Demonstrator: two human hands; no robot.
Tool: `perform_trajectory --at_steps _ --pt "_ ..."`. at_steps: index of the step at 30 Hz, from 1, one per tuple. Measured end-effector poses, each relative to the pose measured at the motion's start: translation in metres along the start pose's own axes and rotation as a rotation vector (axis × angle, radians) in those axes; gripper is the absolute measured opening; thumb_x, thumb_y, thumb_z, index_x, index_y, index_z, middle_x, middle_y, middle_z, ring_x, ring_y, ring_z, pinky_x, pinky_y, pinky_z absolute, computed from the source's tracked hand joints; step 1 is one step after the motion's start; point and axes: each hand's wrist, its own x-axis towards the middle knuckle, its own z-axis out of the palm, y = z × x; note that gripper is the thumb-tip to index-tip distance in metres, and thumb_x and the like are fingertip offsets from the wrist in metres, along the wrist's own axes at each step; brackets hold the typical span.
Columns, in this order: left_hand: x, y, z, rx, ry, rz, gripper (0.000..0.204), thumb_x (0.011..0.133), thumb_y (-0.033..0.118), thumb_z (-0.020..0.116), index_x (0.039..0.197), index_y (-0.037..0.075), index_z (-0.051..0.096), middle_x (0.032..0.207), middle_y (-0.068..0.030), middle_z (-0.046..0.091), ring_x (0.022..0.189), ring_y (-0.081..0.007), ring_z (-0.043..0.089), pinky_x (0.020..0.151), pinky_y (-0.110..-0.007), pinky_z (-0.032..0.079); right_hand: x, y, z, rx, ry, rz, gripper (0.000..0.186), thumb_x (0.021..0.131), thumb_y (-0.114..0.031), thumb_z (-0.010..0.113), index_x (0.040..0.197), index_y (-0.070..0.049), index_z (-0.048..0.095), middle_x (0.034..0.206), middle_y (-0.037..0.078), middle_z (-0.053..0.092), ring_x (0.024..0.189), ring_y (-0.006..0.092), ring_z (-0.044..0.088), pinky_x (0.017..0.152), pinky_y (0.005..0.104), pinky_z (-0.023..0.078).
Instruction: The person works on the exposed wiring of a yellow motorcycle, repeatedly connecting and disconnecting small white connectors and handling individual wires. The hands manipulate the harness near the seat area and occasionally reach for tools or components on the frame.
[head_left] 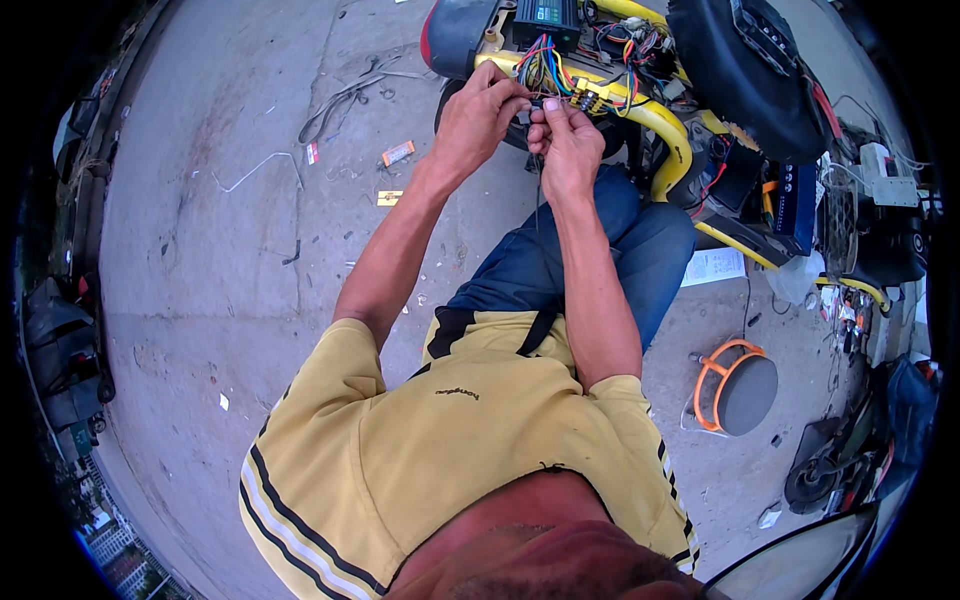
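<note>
My left hand [478, 115] and my right hand [570, 150] meet in front of the yellow tube frame [665, 130] of a small vehicle. Both are closed, fingertips pinched close together on thin wire. A small dark piece shows between them; its kind is too small to tell. Just beyond the fingers, a bundle of coloured wires [545, 65] hangs below a black box with a greenish label [547, 18]. To the right of that bundle sits a terminal block [590, 97] with yellow and dark parts. More loose wiring [640, 45] lies inside the frame.
A black seat [735, 85] is tipped up at the right of the frame. An orange-legged round stool [745, 395] stands at the right. Small boxes [398, 153], a strap [345, 100] and a bent wire [255, 170] lie on the concrete at left. Tools and parts crowd the far right.
</note>
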Motion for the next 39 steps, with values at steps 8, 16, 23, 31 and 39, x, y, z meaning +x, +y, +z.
perform_trajectory --at_steps 8,16,23,31,39 --pt "0.001 -0.001 0.003 -0.005 0.013 0.039 0.014 0.090 0.005 0.074 0.103 0.000 0.074 0.093 -0.0109 0.060 0.083 -0.0278 0.065 0.071 -0.039 0.053 0.000 0.004 0.004 0.020 0.012 -0.024 0.018 0.104 -0.014 0.065 0.105 0.003 0.066 0.083 0.005 0.069 0.061 0.0087 0.060 0.052 0.0236 0.049" --pt "-0.001 -0.006 0.004 -0.144 -0.024 -0.032 0.016 0.092 0.002 0.073 0.107 -0.001 0.072 0.094 -0.0073 0.060 0.083 -0.0198 0.065 0.071 -0.034 0.053 -0.004 -0.003 0.001 0.015 -0.011 -0.005 0.020 0.104 -0.014 0.065 0.107 0.005 0.065 0.085 0.008 0.070 0.061 0.0092 0.061 0.053 0.0241 0.050" --pt "-0.020 -0.013 -0.011 -0.501 0.006 -0.293 0.025 0.098 0.004 0.069 0.123 0.000 0.068 0.099 -0.0023 0.061 0.084 -0.0108 0.062 0.074 -0.027 0.054 -0.041 -0.017 -0.011 -0.354 -0.017 -0.134 0.017 0.102 -0.015 0.070 0.107 0.001 0.069 0.092 0.006 0.070 0.064 0.0092 0.060 0.057 0.0241 0.050" --pt "-0.019 0.017 -0.035 -0.797 -0.022 -0.380 0.018 0.101 0.001 0.063 0.117 -0.003 0.069 0.104 -0.0057 0.071 0.088 -0.0104 0.067 0.076 -0.027 0.057 -0.043 -0.036 0.017 -0.761 -0.248 -0.712 0.027 0.094 -0.006 0.073 0.121 -0.003 0.070 0.120 0.013 0.068 0.085 0.0250 0.073 0.071 0.0357 0.059" --pt "-0.015 0.024 -0.043 -0.820 -0.018 -0.378 0.017 0.101 0.005 0.066 0.115 -0.004 0.070 0.097 -0.0075 0.074 0.082 -0.0106 0.068 0.072 -0.026 0.059 -0.037 -0.039 0.018 -0.874 -0.267 -0.774 0.017 0.092 -0.006 0.073 0.108 -0.003 0.070 0.100 0.012 0.068 0.078 0.0288 0.072 0.067 0.0376 0.057"
